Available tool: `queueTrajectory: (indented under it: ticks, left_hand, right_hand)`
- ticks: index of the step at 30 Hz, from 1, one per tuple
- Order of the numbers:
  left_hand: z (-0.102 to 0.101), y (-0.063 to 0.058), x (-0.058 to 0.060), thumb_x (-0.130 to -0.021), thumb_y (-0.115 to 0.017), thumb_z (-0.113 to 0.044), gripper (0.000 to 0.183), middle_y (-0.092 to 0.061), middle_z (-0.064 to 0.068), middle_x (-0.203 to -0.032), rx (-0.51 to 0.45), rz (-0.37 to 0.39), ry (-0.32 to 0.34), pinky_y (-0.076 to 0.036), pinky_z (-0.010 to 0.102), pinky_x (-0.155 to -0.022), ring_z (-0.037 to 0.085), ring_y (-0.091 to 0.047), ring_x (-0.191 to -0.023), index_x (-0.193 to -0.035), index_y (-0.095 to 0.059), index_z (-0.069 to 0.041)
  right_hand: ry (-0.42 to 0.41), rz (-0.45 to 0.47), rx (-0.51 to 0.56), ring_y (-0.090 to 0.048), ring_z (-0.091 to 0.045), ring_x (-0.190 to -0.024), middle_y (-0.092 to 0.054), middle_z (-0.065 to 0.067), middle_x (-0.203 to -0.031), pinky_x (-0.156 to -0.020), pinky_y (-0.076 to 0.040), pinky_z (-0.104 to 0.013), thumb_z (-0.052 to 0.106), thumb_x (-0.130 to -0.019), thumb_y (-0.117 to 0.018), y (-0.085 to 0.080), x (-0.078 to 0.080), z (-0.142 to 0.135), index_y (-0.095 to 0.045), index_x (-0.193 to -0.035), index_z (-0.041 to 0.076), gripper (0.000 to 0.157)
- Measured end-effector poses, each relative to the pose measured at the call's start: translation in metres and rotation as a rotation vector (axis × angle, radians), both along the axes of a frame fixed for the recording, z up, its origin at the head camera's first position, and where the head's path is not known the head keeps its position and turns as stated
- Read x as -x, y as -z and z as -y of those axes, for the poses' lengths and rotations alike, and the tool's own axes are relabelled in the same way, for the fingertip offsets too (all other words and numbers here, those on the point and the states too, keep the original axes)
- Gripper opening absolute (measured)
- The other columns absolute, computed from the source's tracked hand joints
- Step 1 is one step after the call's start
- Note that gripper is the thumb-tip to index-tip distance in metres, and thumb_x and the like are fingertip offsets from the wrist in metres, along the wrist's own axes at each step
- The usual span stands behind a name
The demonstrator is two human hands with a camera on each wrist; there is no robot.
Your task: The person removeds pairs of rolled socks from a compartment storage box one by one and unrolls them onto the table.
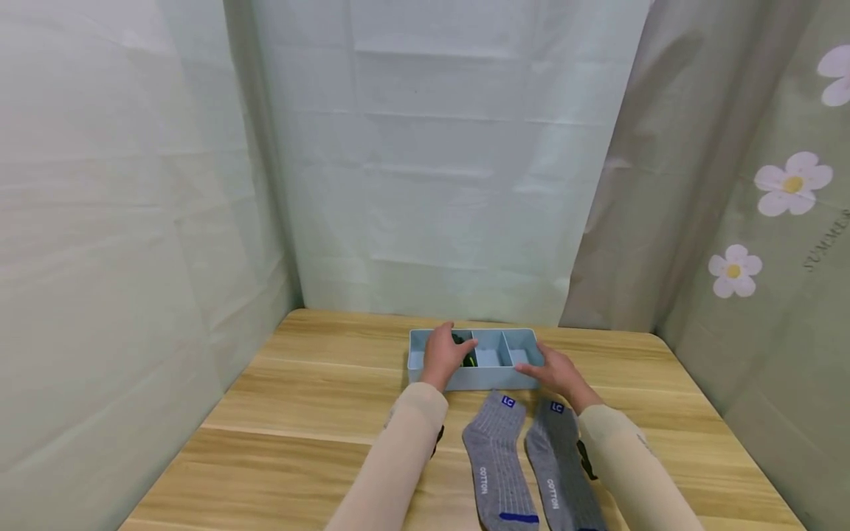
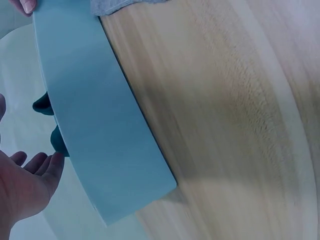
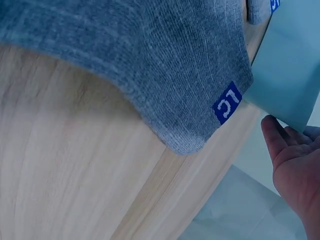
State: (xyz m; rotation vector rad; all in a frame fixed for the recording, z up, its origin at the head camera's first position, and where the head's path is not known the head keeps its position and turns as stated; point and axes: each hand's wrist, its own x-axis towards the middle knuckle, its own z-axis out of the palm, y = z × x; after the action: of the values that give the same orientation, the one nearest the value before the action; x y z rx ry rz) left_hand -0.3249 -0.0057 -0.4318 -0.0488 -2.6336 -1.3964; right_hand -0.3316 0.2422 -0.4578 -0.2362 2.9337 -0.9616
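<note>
A light blue box (image 1: 491, 379) with dividers lies near the table's far edge. In its left part is a dark, soft-looking bundle (image 1: 468, 359) with a yellow-green streak; two dark tips (image 2: 59, 141) of it show over the rim in the left wrist view. My left hand (image 1: 443, 358) is over that part, thumb and fingers spread, fingertips right at the bundle. At the box's right end, my right hand (image 1: 561, 376) grips the wall, thumb at the front rim and fingers around the end. Two grey socks, a left one (image 1: 498, 464) and a right one (image 1: 561, 464), lie in front.
The wooden table (image 1: 319, 413) has rounded far corners. Pale cloth (image 1: 432, 184) hangs behind it and on both sides, with white flowers (image 1: 793, 184) printed on the right side. The socks lie between my forearms, toes toward me and cuffs near the box.
</note>
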Motion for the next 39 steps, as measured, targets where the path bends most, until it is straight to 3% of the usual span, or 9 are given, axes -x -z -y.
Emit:
queueTrajectory:
  ticks: [12, 17, 24, 33, 39]
  left_hand:
    - [-0.008, 0.009, -0.001, -0.091, -0.074, -0.029, 0.068, -0.051, 0.021, -0.141, -0.024, -0.003, -0.028, -0.046, 0.05, -0.1, 0.038, -0.051, -0.127, -0.144, -0.046, 0.002]
    - [-0.015, 0.013, -0.003, -0.091, -0.074, -0.029, 0.065, -0.054, 0.022, -0.137, -0.023, 0.018, -0.063, -0.048, 0.05, -0.096, 0.038, -0.054, -0.122, -0.141, -0.049, 0.004]
    - [-0.022, 0.019, -0.004, -0.09, -0.075, -0.025, 0.063, -0.054, 0.024, -0.136, -0.021, 0.022, -0.123, -0.049, 0.051, -0.096, 0.039, -0.054, -0.122, -0.141, -0.05, 0.005]
    - [-0.015, 0.033, 0.006, -0.089, -0.075, -0.01, 0.056, -0.056, 0.027, -0.131, -0.032, -0.068, -0.111, -0.048, 0.053, -0.096, 0.043, -0.054, -0.12, -0.135, -0.052, 0.01]
    - [-0.013, 0.031, 0.014, -0.088, -0.075, -0.009, 0.054, -0.059, 0.028, -0.126, 0.022, -0.045, -0.109, -0.05, 0.051, -0.092, 0.042, -0.057, -0.116, -0.134, -0.053, 0.011]
  right_hand:
    - [0.09, 0.034, 0.057, -0.032, -0.05, -0.137, -0.032, -0.033, -0.151, -0.11, -0.029, -0.062, 0.048, -0.093, -0.066, 0.006, -0.004, 0.007, -0.025, -0.153, -0.006, 0.09]
    - [0.112, 0.048, 0.072, -0.031, -0.05, -0.138, -0.031, -0.032, -0.152, -0.11, -0.027, -0.062, 0.055, -0.09, -0.066, 0.008, -0.007, 0.006, -0.026, -0.153, -0.004, 0.096]
    - [0.102, -0.002, 0.065, -0.036, -0.05, -0.136, -0.035, -0.031, -0.15, -0.108, -0.031, -0.062, 0.052, -0.092, -0.065, 0.008, -0.014, 0.011, -0.028, -0.152, -0.005, 0.092]
    - [0.115, -0.065, 0.081, -0.039, -0.05, -0.133, -0.039, -0.033, -0.147, -0.107, -0.034, -0.061, 0.039, -0.095, -0.066, 0.007, -0.023, 0.02, -0.032, -0.149, -0.01, 0.08]
    - [0.154, -0.063, 0.064, -0.038, -0.049, -0.134, -0.038, -0.033, -0.147, -0.108, -0.034, -0.059, 0.037, -0.095, -0.066, 0.009, -0.025, 0.025, -0.031, -0.148, -0.012, 0.081]
